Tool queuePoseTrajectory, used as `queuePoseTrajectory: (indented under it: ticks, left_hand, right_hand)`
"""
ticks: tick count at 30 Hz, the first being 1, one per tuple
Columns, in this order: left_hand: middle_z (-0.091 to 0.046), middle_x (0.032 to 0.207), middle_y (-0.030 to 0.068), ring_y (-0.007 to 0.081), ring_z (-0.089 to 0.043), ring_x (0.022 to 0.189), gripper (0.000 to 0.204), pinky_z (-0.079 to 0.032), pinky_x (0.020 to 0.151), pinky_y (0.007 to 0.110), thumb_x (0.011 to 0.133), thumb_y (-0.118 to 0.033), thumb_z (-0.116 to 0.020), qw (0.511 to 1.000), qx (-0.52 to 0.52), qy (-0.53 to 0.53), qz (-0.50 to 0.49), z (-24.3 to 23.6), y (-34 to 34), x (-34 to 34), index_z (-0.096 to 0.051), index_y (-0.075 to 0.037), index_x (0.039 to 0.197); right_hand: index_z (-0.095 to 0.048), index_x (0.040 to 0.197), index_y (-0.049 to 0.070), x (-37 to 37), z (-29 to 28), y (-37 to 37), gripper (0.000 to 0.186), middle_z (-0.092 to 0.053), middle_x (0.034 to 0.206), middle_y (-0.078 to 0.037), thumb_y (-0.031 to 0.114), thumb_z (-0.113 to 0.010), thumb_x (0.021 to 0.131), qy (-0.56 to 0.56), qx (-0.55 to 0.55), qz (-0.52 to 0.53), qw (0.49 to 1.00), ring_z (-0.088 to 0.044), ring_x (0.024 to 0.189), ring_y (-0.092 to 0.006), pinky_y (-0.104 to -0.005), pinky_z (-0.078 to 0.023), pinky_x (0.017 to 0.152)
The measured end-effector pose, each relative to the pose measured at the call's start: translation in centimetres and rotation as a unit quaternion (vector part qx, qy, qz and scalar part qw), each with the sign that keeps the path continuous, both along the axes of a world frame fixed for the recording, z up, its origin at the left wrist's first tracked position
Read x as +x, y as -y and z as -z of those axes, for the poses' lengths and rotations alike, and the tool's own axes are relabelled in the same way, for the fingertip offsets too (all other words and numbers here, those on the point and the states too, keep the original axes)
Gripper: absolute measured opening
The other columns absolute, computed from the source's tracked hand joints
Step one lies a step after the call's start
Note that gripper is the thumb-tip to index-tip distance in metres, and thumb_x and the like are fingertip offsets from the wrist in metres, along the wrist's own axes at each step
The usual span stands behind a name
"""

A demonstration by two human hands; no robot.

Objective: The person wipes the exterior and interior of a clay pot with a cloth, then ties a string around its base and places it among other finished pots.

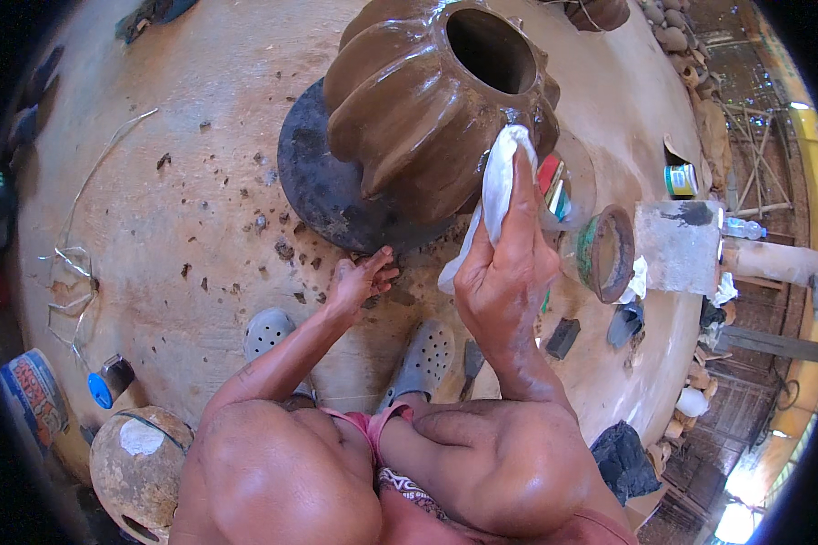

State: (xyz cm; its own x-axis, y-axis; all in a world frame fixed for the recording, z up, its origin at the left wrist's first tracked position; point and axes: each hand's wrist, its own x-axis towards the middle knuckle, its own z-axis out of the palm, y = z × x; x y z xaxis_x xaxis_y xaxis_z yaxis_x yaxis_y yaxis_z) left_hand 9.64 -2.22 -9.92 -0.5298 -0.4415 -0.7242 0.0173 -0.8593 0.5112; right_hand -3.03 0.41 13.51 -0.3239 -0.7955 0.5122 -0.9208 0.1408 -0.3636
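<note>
A brown, ribbed, glossy wet clay pot [391,136] with a round opening sits on a black round turntable [307,182]. My right hand [518,250] grips a crumpled white cloth [500,173] and holds it up against the pot's right side, below the mouth. Part of the cloth hangs behind my fingers. My left hand [364,277] is at the turntable's near edge, fingers apart and slightly curled, touching it.
Right of the pot stand a green-banded bowl [613,254], a pale block [677,245], a can [680,182] and a plastic bottle [743,229]. Clay crumbs lie on the floor [154,272]. A bucket [32,391] and round vessel [136,472] are at lower left.
</note>
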Motion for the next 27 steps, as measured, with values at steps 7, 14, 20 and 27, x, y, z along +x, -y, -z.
queuePoseTrajectory:
  ticks: [7,14,20,27]
  left_hand:
    - [-0.064,0.135,0.0157,0.0303,-0.069,0.118,0.063,-0.055,0.09,0.041,0.101,-0.044,-0.072,0.999,0.027,-0.023,0.031,0.7,-0.6,-0.2,-0.051,-0.002,0.143]
    - [-0.062,0.135,0.0152,0.0289,-0.074,0.1,0.074,-0.057,0.08,0.04,0.097,-0.048,-0.075,0.997,0.048,0.022,-0.057,1.9,2.4,1.9,-0.042,-0.004,0.146]
    - [-0.059,0.134,0.0133,0.0273,-0.071,0.088,0.072,-0.057,0.076,0.041,0.097,-0.041,-0.075,0.992,-0.017,0.02,-0.123,2.3,4.8,3.0,-0.035,-0.012,0.149]
    - [-0.063,0.133,0.0092,0.0291,-0.067,0.104,0.066,-0.053,0.091,0.048,0.099,-0.042,-0.073,0.991,-0.04,0.059,-0.109,1.0,4.8,2.7,-0.038,-0.016,0.149]
  right_hand:
    - [-0.054,0.151,0.004,-1.1,2.0,-4.1,0.065,-0.072,0.121,-0.028,-0.005,-0.062,0.087,0.102,0.166,0.035,0.98,-0.075,0.104,-0.0414,-0.044,-0.06,0.084]
    - [-0.069,0.136,0.006,-5.1,-3.6,-1.0,0.051,-0.069,0.118,-0.019,-0.001,-0.073,0.086,-0.086,-0.102,-0.008,0.991,-0.072,0.097,-0.0375,-0.0423,-0.059,0.081]
    - [-0.072,0.133,0.012,-5.1,-3.0,1.0,0.049,-0.061,0.098,-0.013,0.003,-0.076,0.085,-0.08,0.018,-0.01,0.997,-0.067,0.081,-0.0335,-0.0444,-0.055,0.068]
    - [-0.073,0.129,0.012,-6.2,1.6,-1.5,0.047,-0.065,0.093,-0.011,0.001,-0.072,0.083,-0.041,0.048,-0.019,0.998,-0.068,0.071,-0.0332,-0.0445,-0.056,0.062]
